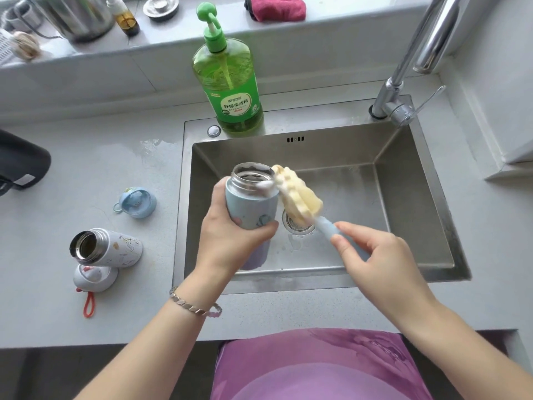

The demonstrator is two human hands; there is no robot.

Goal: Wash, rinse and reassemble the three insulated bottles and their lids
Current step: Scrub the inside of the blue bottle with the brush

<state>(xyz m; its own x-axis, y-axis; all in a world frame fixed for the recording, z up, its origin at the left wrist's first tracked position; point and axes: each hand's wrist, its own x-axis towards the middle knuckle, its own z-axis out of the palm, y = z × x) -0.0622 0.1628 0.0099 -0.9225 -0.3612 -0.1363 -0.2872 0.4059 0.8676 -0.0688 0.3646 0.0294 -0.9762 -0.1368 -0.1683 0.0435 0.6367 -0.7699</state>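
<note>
Over the sink [403, 197], frame centre, left hand [230, 238] is gripping the blue bottle [251, 206] mid-body; right hand [375, 255] is pinching the sponge brush [297, 194] handle. Bottle likely rigid, slippery when soapy.

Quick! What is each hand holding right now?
Left hand: closed around the blue bottle.
Right hand: pinching the sponge brush by its handle.

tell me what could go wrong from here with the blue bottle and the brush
1. The left hand alone grips the blue bottle over the sink, with foam at its mouth; soapy, it could slip and drop.
2. The right hand pinches the sponge brush lightly by its handle, so it may twist when pushed in.
3. The white bottle lies open on its side on the counter; it might roll.
</note>
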